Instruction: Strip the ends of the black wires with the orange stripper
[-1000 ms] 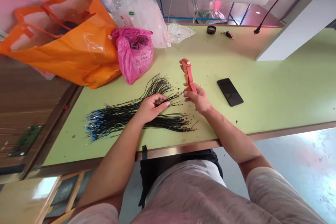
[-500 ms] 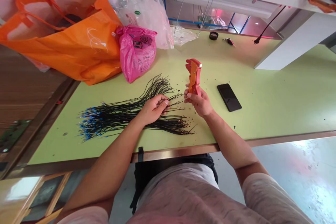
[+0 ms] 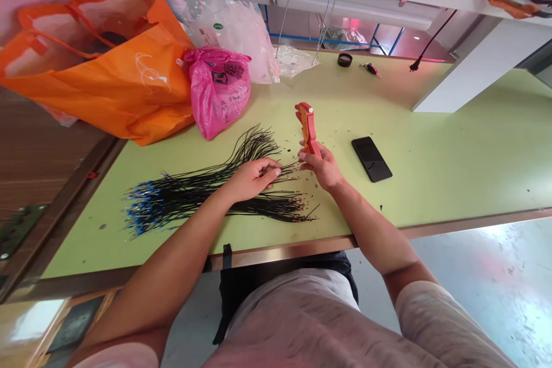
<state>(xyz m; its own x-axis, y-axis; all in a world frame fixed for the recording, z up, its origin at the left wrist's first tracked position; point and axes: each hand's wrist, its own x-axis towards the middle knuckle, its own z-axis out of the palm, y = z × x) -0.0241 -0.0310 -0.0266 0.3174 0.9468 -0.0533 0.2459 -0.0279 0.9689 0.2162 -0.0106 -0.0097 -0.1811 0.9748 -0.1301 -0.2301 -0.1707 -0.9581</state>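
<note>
A red and orange wire stripper (image 3: pixel 307 126) is gripped in my right hand (image 3: pixel 324 167), its jaws upward above the table. My left hand (image 3: pixel 254 179) lies over a spread of thin black wires (image 3: pixel 207 192), thumb and fingers pinched on wire near the ends. The wires run to the left, where blue-tipped ends (image 3: pixel 144 207) are bunched together. Their right ends lie beside my right hand, some with reddish tips, and small black scraps are scattered there. Which single wire my left fingers hold is partly hidden.
A black phone (image 3: pixel 371 159) lies right of my right hand. An orange bag (image 3: pixel 125 92) and a pink plastic bag (image 3: pixel 221 95) stand at the back left. A black tape roll (image 3: pixel 344 60) and a white post (image 3: pixel 470 75) are farther back.
The wire stripper has turned so its narrower side shows more, and my right hand has tilted with it. My left hand stays at the wires. The whole view has shifted slightly.
</note>
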